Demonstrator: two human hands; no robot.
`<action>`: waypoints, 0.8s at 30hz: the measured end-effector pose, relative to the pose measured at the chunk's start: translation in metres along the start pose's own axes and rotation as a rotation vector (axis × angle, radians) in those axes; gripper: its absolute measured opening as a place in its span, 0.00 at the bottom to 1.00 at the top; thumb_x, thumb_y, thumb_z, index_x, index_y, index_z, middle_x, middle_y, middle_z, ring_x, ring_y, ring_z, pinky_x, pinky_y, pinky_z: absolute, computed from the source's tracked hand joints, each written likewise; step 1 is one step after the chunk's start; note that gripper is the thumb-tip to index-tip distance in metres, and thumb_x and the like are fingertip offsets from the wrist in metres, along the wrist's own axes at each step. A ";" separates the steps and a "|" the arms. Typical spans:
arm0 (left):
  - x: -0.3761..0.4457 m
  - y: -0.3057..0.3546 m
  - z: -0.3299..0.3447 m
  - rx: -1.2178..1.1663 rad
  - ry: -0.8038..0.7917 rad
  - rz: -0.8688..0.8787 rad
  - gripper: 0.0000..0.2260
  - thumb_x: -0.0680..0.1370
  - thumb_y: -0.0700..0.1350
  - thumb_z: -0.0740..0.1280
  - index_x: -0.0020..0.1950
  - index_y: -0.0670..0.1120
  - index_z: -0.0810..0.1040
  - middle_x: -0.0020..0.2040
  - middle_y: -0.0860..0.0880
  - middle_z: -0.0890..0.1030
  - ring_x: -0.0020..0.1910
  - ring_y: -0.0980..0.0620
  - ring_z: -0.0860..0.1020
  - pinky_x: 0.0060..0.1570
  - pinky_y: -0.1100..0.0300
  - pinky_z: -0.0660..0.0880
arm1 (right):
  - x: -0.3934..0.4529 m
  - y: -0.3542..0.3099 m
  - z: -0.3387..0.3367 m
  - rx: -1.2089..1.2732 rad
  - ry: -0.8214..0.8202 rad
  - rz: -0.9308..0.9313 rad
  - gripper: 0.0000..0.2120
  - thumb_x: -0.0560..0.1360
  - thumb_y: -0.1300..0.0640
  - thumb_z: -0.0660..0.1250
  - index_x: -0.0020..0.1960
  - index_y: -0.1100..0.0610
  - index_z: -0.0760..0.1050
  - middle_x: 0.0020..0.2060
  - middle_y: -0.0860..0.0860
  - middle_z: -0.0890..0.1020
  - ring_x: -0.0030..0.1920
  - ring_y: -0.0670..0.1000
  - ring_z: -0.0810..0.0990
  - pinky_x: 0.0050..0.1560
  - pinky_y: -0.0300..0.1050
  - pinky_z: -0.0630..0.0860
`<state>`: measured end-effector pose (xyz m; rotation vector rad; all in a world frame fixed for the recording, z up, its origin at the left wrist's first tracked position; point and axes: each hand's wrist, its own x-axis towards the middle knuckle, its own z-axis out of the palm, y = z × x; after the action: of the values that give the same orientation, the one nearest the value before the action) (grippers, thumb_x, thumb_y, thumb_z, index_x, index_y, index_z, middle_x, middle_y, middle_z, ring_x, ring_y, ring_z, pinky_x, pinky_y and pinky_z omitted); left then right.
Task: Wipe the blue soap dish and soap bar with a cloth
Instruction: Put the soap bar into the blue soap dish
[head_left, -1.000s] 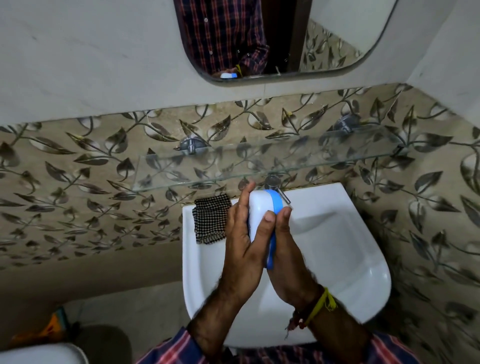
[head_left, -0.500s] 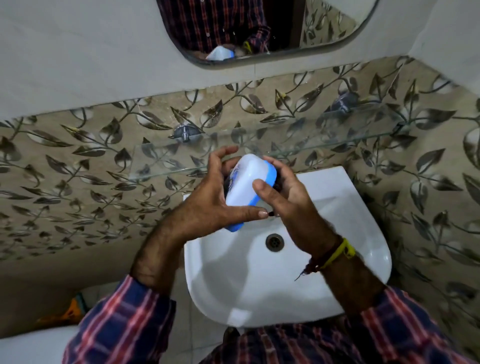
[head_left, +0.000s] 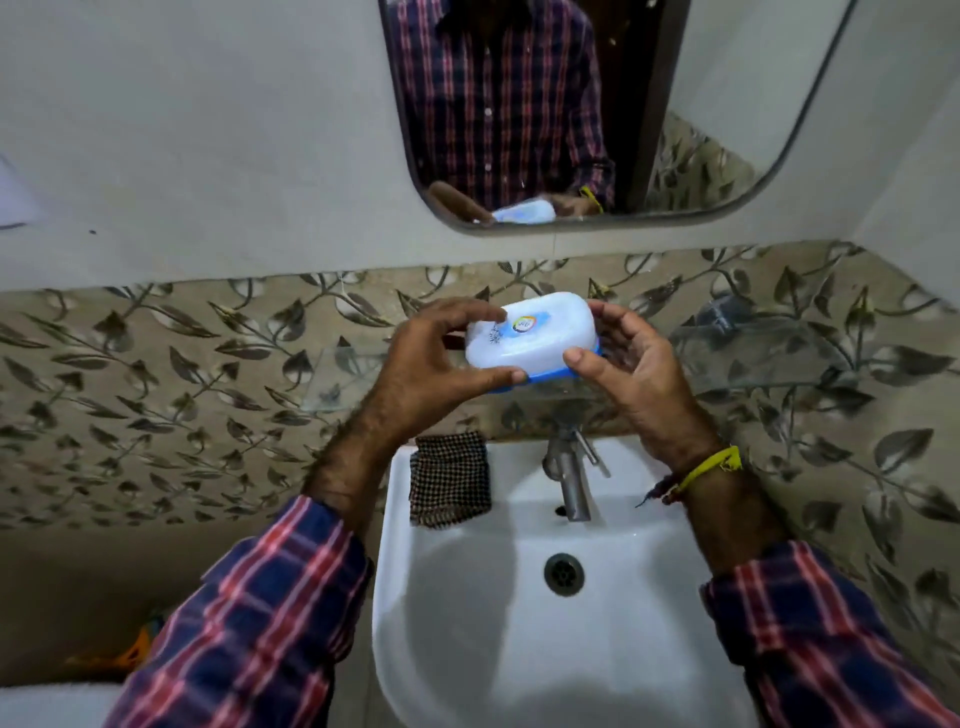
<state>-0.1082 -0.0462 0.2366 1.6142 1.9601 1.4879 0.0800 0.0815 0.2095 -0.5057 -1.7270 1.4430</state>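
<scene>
The soap dish (head_left: 530, 338) has a blue base and a cloudy white lid with a small sticker, and the lid is closed. I hold it level above the glass shelf (head_left: 769, 358), in front of the leaf-patterned tiles. My left hand (head_left: 431, 364) grips its left end with thumb below and fingers over the top. My right hand (head_left: 634, 364) grips the right end the same way. The soap bar is hidden inside. A checked cloth (head_left: 449, 478) lies folded on the sink's back left corner.
The white sink (head_left: 467, 623) sits below my arms, with a metal tap (head_left: 569, 478) at the back and a drain (head_left: 563, 573) in the bowl. A mirror (head_left: 701, 104) hangs above the shelf.
The dish went from standing on edge over the sink bowl to lying flat, lid up, and both hands lifted it to the height of the glass shelf.
</scene>
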 end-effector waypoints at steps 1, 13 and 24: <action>0.006 -0.005 0.001 0.050 0.012 0.029 0.27 0.63 0.47 0.84 0.60 0.43 0.84 0.60 0.44 0.83 0.60 0.48 0.82 0.58 0.51 0.81 | 0.007 0.004 -0.005 -0.093 -0.016 0.006 0.22 0.71 0.58 0.76 0.64 0.53 0.76 0.60 0.52 0.82 0.62 0.50 0.80 0.63 0.46 0.77; 0.027 -0.049 0.039 0.085 -0.087 0.005 0.31 0.65 0.38 0.83 0.67 0.40 0.79 0.70 0.40 0.74 0.71 0.43 0.73 0.68 0.44 0.74 | 0.016 0.038 -0.012 -0.691 0.127 -0.037 0.22 0.73 0.55 0.74 0.64 0.52 0.72 0.60 0.49 0.80 0.64 0.53 0.76 0.71 0.64 0.63; 0.032 -0.053 0.038 0.081 -0.088 0.058 0.30 0.67 0.36 0.81 0.69 0.41 0.78 0.64 0.37 0.73 0.63 0.39 0.75 0.63 0.45 0.77 | 0.014 0.040 0.001 -0.832 0.319 -0.058 0.24 0.70 0.54 0.76 0.63 0.53 0.74 0.55 0.49 0.84 0.60 0.55 0.79 0.68 0.54 0.61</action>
<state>-0.1274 0.0072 0.1909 1.7522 1.9653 1.3483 0.0636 0.1015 0.1759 -1.0417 -1.9939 0.4996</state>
